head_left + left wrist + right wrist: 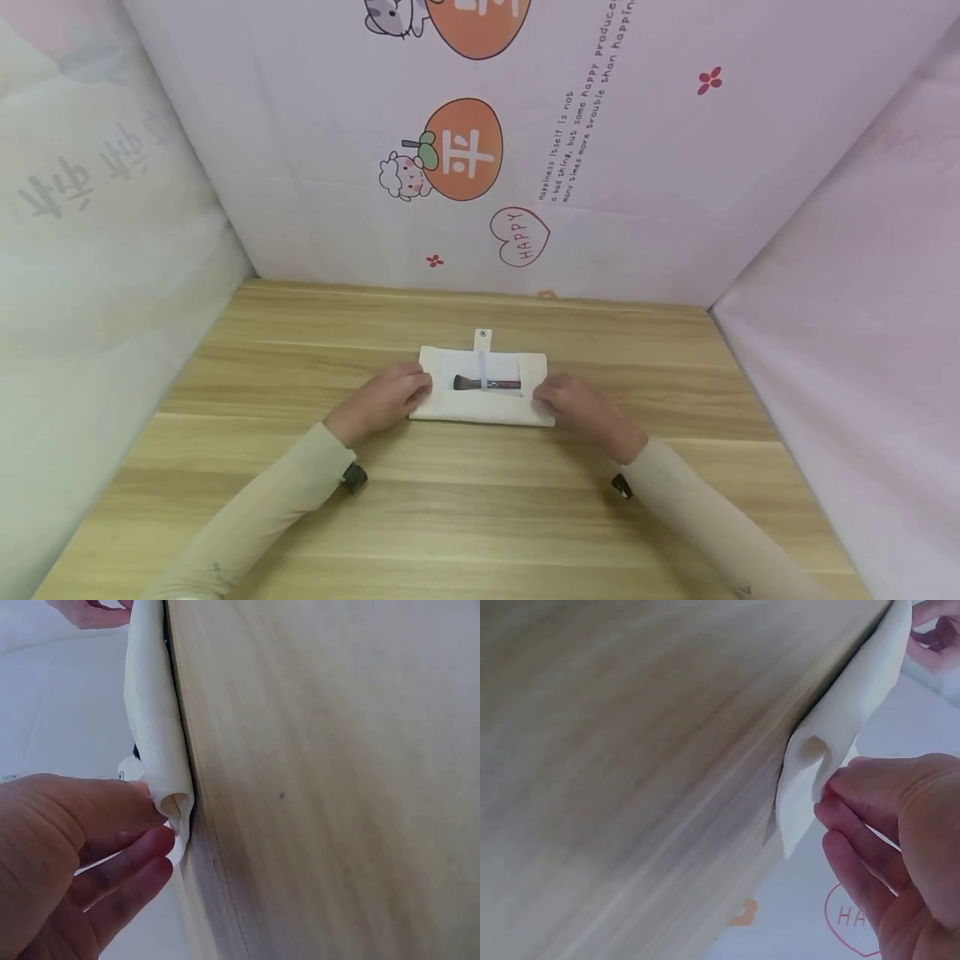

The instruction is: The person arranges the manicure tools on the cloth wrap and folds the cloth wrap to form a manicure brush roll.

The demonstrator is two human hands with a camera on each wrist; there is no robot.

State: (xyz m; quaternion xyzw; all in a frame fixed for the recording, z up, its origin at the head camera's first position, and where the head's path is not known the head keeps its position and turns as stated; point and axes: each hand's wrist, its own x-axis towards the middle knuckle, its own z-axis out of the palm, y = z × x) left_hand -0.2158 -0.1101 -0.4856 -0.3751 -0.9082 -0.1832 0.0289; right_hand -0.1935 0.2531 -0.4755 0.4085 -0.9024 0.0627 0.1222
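A cream fabric brush pouch (480,408) lies on the wooden table, its near edge folded over in a loose roll. Inside it a makeup brush (504,385) with dark bristles lies sideways under a pale strap. A tab with a metal snap (483,335) sticks out at the far side. My left hand (390,395) pinches the left end of the folded edge between thumb and fingers, as the left wrist view shows up close. At the other end, my right hand (581,408) pinches the fold's right corner; the roll's hollow end (810,750) shows in the right wrist view.
The wood-grain table (465,517) stretches toward me and to both sides. A white printed backdrop (315,167) rises behind its far edge, and white cloth walls (847,275) stand left and right. Small black devices (355,477) sit at both wrists.
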